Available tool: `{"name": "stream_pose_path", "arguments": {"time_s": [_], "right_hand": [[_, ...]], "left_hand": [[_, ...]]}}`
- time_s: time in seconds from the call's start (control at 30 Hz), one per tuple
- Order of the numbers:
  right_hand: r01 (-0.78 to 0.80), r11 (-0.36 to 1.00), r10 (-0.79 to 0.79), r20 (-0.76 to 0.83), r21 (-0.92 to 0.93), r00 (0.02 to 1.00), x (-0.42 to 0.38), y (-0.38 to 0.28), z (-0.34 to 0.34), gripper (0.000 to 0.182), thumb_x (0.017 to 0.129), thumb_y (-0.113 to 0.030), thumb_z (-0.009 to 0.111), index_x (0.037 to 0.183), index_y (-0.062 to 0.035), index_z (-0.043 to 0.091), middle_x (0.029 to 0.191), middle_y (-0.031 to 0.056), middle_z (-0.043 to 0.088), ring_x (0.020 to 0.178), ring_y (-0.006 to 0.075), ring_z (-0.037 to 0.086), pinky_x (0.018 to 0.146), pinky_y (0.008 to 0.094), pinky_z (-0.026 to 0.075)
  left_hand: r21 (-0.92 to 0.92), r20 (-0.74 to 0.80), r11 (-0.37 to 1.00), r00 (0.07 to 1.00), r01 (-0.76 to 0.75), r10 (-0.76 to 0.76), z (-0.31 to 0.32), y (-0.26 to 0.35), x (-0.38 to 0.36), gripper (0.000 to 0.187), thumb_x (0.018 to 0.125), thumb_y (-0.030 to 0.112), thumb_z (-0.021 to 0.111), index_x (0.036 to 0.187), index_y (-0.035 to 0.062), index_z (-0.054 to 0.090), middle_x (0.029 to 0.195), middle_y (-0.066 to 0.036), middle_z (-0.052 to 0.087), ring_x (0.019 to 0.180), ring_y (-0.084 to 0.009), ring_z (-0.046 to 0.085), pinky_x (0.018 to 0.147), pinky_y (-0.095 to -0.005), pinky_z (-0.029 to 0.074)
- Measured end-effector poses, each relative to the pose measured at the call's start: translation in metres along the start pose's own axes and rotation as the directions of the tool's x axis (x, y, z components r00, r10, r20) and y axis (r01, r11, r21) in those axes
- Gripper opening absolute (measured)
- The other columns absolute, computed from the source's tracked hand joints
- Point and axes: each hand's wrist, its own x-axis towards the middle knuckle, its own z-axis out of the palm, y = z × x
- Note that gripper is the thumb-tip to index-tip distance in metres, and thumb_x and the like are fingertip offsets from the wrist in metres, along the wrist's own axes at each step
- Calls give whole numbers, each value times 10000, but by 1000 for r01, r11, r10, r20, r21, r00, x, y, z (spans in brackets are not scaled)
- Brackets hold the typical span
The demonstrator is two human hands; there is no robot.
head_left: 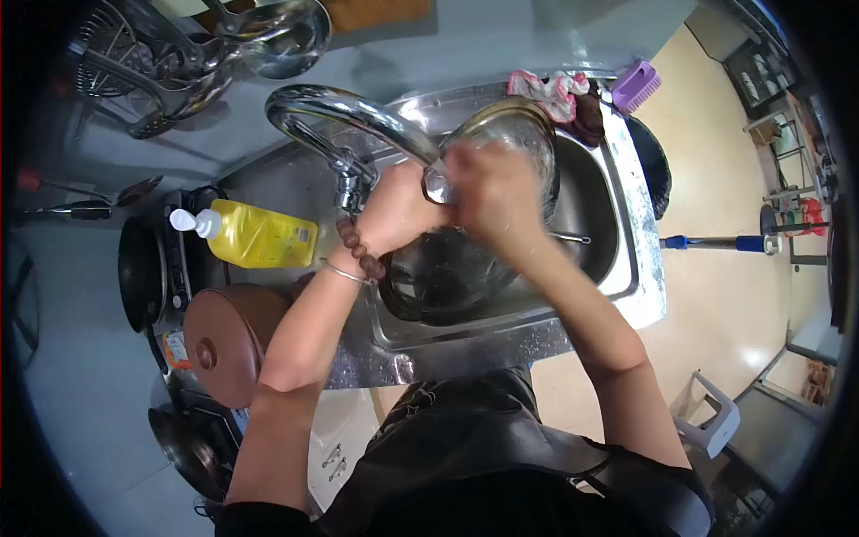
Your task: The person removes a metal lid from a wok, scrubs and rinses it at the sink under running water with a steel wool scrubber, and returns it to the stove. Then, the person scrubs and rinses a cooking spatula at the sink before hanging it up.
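Note:
My left hand (401,210) is below the tap spout (434,174), with a brown bead bracelet and a thin bangle on its wrist. Its fingers are curled inward, and whatever they hold is hidden. Right beside it, my right hand (499,192) is smeared by motion, so its fingers do not show clearly. A clear glass lid (519,125) with a metal-coloured rim leans in the steel sink (595,215) behind my right hand. Under both hands, a dark, round vessel (420,291) lies in the basin, partly covered by my arms.
A yellow pump bottle (264,234) lies on the left counter, near a brown lidded pot (224,345). Ladles (282,40) hang at upper left. A pink-and-white cloth (548,92) and a purple brush (635,87) rest on the far right sink edge.

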Motion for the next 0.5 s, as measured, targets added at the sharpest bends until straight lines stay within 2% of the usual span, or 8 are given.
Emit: {"name": "stream_pose_path", "arguments": {"time_s": [0.03,0.1,0.17,0.2,0.3,0.4,0.47,0.5], "right_hand": [[3,999,-6,71,42,997,-3,-22,-7,101,580,-123,583,661,-63,598,820,56,574,777,233,517,671,358,432],[-11,999,15,-87,41,996,-2,10,14,141,637,-51,531,757,-59,604,827,71,592,678,274,540,587,384,440],[-454,890,444,149,41,884,0,100,29,97,674,-59,526,749,-52,585,808,88,585,649,283,535,568,390,444],[-373,887,425,170,-271,889,4,78,19,63,692,-72,523,721,-40,569,825,106,588,649,289,540,556,386,443],[-3,987,13,-62,158,998,-5,-5,6,94,654,-43,553,741,-28,586,854,124,594,713,281,544,626,393,441],[-56,990,61,-37,132,997,0,14,6,80,657,-18,565,725,-41,600,869,123,595,749,297,538,678,392,442],[-415,900,428,-87,136,900,-12,88,29,132,711,-162,532,730,-51,600,753,154,592,723,335,559,664,404,451],[-733,675,724,115,82,680,-29,122,30,270,799,-235,507,754,19,586,692,217,573,691,327,586,617,401,436]], "left_hand": [[17,49,996,995,83,-84,-1,-4,0,500,550,252,780,899,-31,560,866,-185,607,837,-338,590,749,-351,458],[-51,-5,998,1000,23,-23,-1,-5,-1,496,559,247,768,913,-33,562,866,-194,606,831,-319,597,737,-348,460],[-13,-17,998,997,69,-69,-3,1,-6,492,566,242,754,921,-36,555,871,-200,607,816,-306,604,715,-343,466],[-36,-43,999,999,17,-19,-2,0,-4,338,612,204,732,842,-2,595,713,-102,617,660,-198,590,635,-302,460],[-27,17,988,988,153,-153,-1,0,-2,351,596,209,746,835,0,595,717,-104,618,660,-200,590,643,-304,461],[37,-101,999,995,17,-13,0,-3,-9,437,573,207,780,905,-1,585,812,-103,625,747,-174,591,697,-294,458],[51,-58,997,997,55,-52,0,-3,-12,459,568,215,792,915,-1,583,830,-98,625,761,-168,588,708,-290,457],[27,-55,997,996,69,-68,1,-4,-12,478,566,219,800,929,2,579,836,-90,623,767,-165,585,717,-290,456]]}}
